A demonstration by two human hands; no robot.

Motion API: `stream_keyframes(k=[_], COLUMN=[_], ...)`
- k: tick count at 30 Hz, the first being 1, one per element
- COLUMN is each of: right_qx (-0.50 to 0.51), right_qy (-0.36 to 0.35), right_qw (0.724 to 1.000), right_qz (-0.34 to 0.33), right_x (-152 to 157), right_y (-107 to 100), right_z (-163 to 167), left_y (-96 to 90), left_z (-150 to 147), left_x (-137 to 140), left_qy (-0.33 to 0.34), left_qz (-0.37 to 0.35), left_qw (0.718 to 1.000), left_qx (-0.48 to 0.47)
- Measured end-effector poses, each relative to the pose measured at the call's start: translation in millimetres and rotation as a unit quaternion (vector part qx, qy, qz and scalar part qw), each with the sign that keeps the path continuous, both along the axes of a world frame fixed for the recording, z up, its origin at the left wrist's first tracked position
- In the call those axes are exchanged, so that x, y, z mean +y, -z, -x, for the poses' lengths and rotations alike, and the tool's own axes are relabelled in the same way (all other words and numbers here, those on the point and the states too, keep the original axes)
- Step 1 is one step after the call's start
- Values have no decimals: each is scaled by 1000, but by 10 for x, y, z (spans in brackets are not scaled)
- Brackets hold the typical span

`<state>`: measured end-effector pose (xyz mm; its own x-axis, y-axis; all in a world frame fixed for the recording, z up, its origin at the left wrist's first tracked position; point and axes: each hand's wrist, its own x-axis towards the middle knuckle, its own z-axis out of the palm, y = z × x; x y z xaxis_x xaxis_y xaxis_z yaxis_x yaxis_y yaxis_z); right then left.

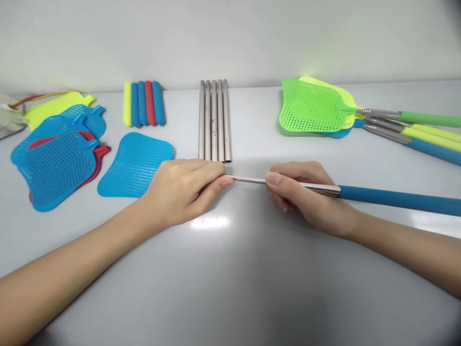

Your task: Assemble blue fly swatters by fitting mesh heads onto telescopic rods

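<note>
My left hand (pixel 190 190) is closed around the thin end of a steel telescopic rod (pixel 250 179), near the middle of the table. The right hand (pixel 304 192) pinches the same rod further along, between thumb and fingers. Beyond it, the thicker steel tube leads into a blue handle sleeve (pixel 396 198) that runs out at the right edge. A blue perforated fly swatter head (pixel 133 166) lies just behind my left hand, which hides its right side. Whether that head is joined to the rod, I cannot tell.
Further left lie a stack of blue swatter heads (pixel 59 168), a red head (pixel 101 156) and a yellow head (pixel 57 108). Behind are several coloured sleeves (pixel 142 103) and steel rods (pixel 214 125). Complete fly swatters (pixel 311 108) lie at the back right, before the wall (pixel 230 43).
</note>
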<state>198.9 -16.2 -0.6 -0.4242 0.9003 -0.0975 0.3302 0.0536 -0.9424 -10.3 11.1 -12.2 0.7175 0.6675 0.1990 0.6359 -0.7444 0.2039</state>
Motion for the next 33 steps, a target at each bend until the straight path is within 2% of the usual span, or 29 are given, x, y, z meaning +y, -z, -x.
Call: stream_keyframes(k=[9, 16, 20, 33], right_qx=[6, -17, -18, -8], right_qy=[-21, -90, -102, -101], right_qw=[1000, 996, 994, 994], right_qz=[5, 25, 29, 51], right_x=[2, -3, -4, -4], right_y=[-24, -134, -154, -150], right_z=[-1, 4, 1, 8], left_y=[14, -10, -16, -8], left_z=[-16, -46, -59, -38], left_x=[-21, -94, -103, -85], left_qy=[16, 36, 43, 41], left_qz=[-61, -73, -86, -41], left_qw=[997, 997, 995, 998], left_qx=[-37, -18, -19, -22])
